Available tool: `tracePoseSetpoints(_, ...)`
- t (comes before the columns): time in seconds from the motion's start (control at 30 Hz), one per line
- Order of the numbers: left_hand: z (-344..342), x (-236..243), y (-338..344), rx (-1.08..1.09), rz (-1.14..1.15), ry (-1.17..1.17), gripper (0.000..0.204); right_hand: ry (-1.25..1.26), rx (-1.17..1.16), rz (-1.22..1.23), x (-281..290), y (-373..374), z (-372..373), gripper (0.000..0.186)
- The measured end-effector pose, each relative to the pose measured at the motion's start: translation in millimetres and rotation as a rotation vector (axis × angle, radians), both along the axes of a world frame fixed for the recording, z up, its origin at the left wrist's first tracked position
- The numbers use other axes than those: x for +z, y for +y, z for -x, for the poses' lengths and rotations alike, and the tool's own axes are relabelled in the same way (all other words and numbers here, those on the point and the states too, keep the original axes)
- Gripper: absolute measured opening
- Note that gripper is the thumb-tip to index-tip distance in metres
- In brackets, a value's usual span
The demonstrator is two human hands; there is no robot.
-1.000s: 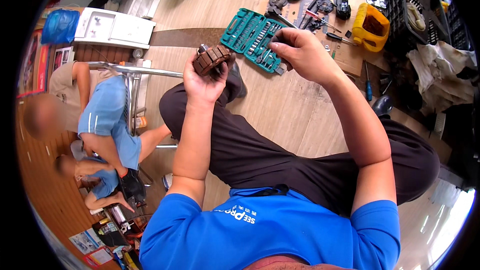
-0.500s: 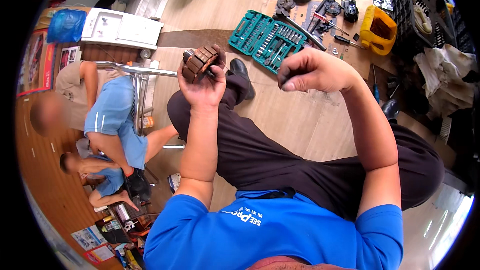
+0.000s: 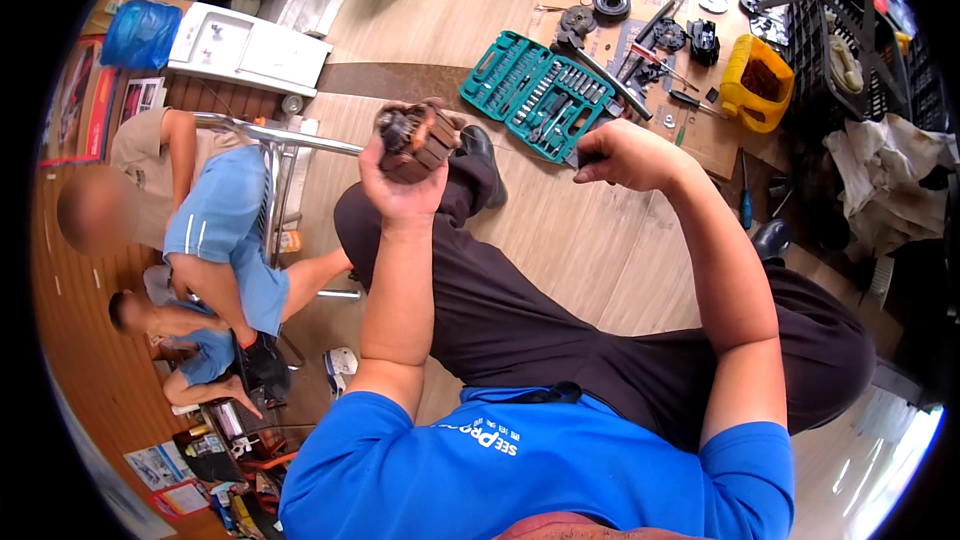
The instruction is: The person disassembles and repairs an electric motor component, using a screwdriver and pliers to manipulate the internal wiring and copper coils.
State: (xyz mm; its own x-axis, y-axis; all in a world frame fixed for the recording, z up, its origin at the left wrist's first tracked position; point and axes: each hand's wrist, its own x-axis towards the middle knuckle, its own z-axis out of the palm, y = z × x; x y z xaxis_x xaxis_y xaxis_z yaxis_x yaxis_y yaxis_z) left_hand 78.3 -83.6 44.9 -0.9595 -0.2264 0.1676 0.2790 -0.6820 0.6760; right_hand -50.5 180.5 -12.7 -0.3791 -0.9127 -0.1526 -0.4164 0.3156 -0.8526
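Note:
In my raised left hand (image 3: 402, 198) is a brown, segmented motor core (image 3: 428, 148) with copper-coloured windings. My fingers wrap round it, and one end of it faces up towards the left. To the right, my right hand (image 3: 632, 157) hovers apart from the core with its fingers curled together. Whatever its fingertips hold, if anything, is hidden. Beyond that hand, a green socket set case (image 3: 507, 112) lies unfolded on the floor, filled with sockets and small tools.
Loose parts and tools lie on cardboard (image 3: 640, 25) at the far right, beside a cut yellow container (image 3: 757, 90) and a black crate (image 3: 815, 45). Pale rags (image 3: 885, 180) are heaped to the right. Two people sit at the left near a metal-framed chair (image 3: 280, 135).
The motor core has turned in my left hand, showing more of its windings and end. My right hand has shifted slightly right and down, its fingers still curled.

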Motion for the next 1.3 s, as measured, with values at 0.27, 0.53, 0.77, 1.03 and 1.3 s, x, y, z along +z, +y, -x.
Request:
tracePoseSetpoints(0.27, 1, -9, 29, -0.224, 0.292, 0.002, 0.055, 0.265, -0.139, 0.251, 24, 11, -14, 0.071)
tracePoseSetpoints(0.53, 4, -16, 41, -0.237, 0.285, -0.021, 0.062, -0.990, -0.128, 0.611, 20, -32, -57, 0.063)
tracePoseSetpoints(0.77, 19, -21, 75, -0.081, 0.160, -0.169, 0.045, -0.807, -0.187, 0.356, 48, 0, -28, 0.060)
tracePoseSetpoints(1.03, 29, -76, 148, -0.197, -0.259, -0.370, 0.036, -0.491, -0.516, 0.074, 72, 53, -39, 0.052)
tracePoseSetpoints(1.3, 22, -98, 155, -0.381, -0.500, -0.569, 0.043, -0.644, -0.636, 0.083, 38, 72, -71, 0.060)
